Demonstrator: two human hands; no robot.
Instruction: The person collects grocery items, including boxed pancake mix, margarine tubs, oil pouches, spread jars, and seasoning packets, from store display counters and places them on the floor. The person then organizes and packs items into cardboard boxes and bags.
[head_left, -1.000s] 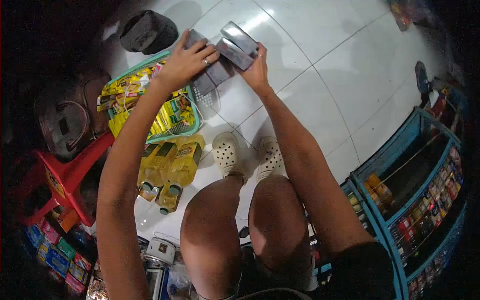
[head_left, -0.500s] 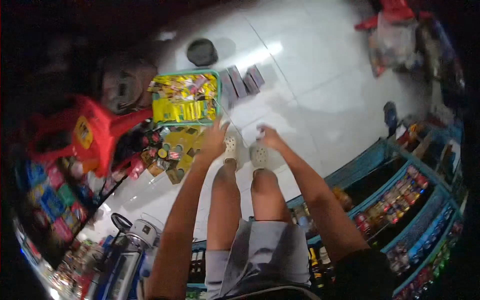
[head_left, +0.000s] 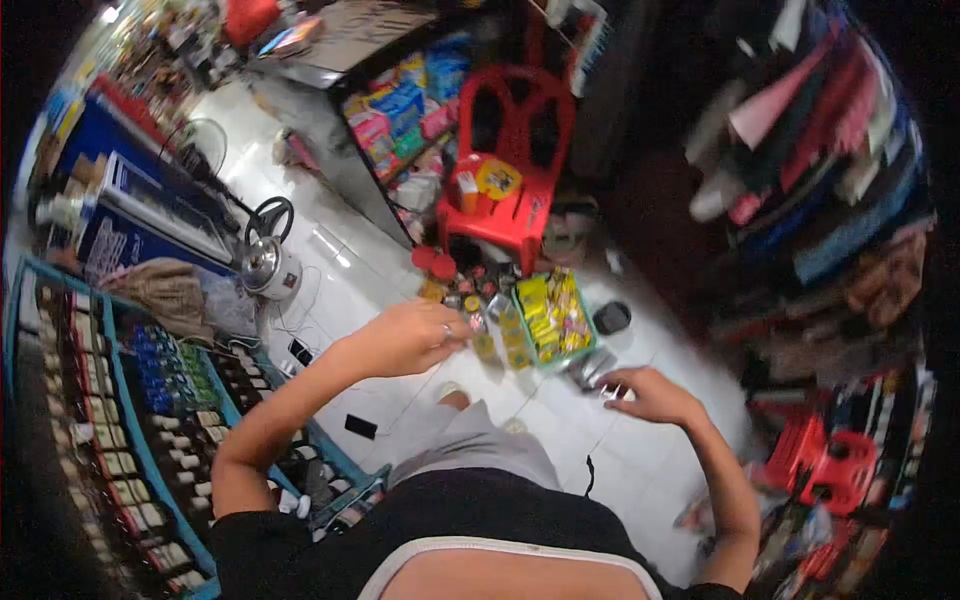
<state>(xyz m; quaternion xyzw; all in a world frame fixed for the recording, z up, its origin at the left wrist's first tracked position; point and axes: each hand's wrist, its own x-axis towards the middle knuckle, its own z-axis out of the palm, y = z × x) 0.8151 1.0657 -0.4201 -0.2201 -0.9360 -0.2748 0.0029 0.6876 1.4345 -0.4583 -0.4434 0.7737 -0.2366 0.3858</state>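
My left hand (head_left: 415, 337) hangs over the floor with its fingers loosely bent and apart, a ring on one finger and nothing visible in it. Just past its fingertips lie yellow packs (head_left: 514, 340) and small round-topped items (head_left: 473, 303). My right hand (head_left: 652, 393) is off to the right, fingers curved with a gap to the thumb; I see nothing held. Close to its fingertips, partly covered, are dark grey boxes (head_left: 590, 368). Between the hands, farther off, a green-rimmed basket (head_left: 568, 357) holds many yellow sachets (head_left: 545, 310).
A red plastic chair (head_left: 510, 190) stands behind the basket, beside a dark round container (head_left: 612, 317). At left are a rice cooker (head_left: 270, 268), a phone (head_left: 360, 427) and blue shelves (head_left: 130, 390) of bottles. Clothes (head_left: 800, 130) hang at right, above red stools (head_left: 820, 460).
My view has swung round to the left and my body is more upright. Both hands have risen away from my shoes and spread farther apart. The basket now appears right of centre.
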